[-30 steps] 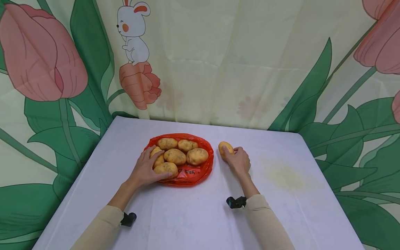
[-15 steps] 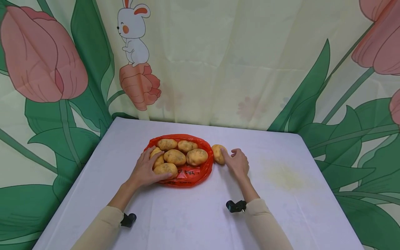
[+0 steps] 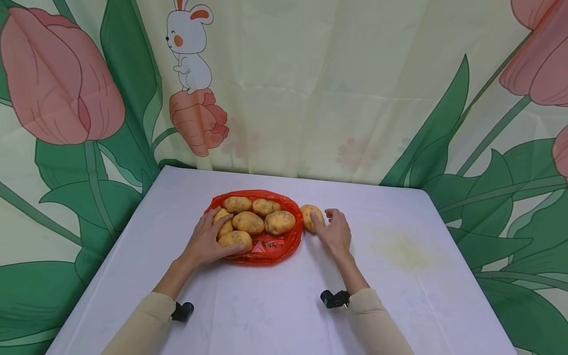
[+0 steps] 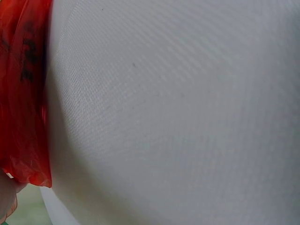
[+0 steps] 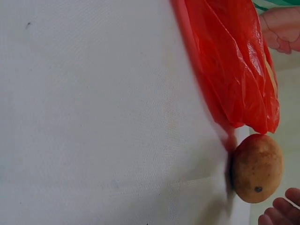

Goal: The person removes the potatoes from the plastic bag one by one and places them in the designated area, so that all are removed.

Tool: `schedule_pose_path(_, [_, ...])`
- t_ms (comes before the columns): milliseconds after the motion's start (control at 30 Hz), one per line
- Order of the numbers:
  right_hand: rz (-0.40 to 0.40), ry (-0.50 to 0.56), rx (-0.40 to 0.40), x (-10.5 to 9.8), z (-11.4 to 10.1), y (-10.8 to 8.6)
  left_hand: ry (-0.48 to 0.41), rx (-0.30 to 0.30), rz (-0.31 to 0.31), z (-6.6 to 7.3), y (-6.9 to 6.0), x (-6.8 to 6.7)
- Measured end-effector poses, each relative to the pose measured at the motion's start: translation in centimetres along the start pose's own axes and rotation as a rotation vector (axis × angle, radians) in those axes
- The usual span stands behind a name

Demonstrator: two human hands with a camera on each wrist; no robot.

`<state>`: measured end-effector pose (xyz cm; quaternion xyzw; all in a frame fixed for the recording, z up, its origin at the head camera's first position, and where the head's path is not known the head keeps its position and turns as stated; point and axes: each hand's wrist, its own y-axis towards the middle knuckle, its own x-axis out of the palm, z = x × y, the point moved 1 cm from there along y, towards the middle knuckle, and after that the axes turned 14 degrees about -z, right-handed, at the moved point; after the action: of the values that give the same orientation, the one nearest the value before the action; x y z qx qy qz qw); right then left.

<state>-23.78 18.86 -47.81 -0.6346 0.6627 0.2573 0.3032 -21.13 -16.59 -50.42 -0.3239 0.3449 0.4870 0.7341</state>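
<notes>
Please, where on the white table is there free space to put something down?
The table is bare in front of the red bag, between the sleeves, and right of the right hand, around the yellowish stain. It is crowded at the bag: potatoes fill much of it, the left hand rests over its left edge, and another potato is at its right edge.

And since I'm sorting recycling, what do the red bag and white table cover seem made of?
Red bag: looks like thin, glossy plastic film; it crinkles into shiny folds.
White table cover: probably matte woven fabric; a fine weave-like texture shows, though textured plastic is possible.
</notes>
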Motion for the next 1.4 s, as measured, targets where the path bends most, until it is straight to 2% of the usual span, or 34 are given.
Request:
schedule_pose_path(200, [-0.022,-0.011,-0.165,0.4,-1.6,-0.6,0.002,-0.009,-0.002,0.1,0.0,-0.2])
schedule_pose_path(433, [-0.092,-0.016,-0.353,0.9,-3.4,-1.2,0.009,-0.003,0.013,0.0,0.1,-0.2])
schedule_pose_path(733, [-0.171,-0.050,-0.533,2.2,-4.3,-1.5,0.026,0.035,0.026,-0.1,0.1,-0.2])
schedule_pose_path(1067, [-0.265,-0.104,-0.576,3.5,-5.1,-0.7,0.032,0.032,0.026,-0.1,0.1,-0.1])
schedule_pose_path(1400, [-0.340,-0.205,-0.506,4.3,-5.1,0.2,0.017,0.025,0.020,-0.1,0.1,0.2])
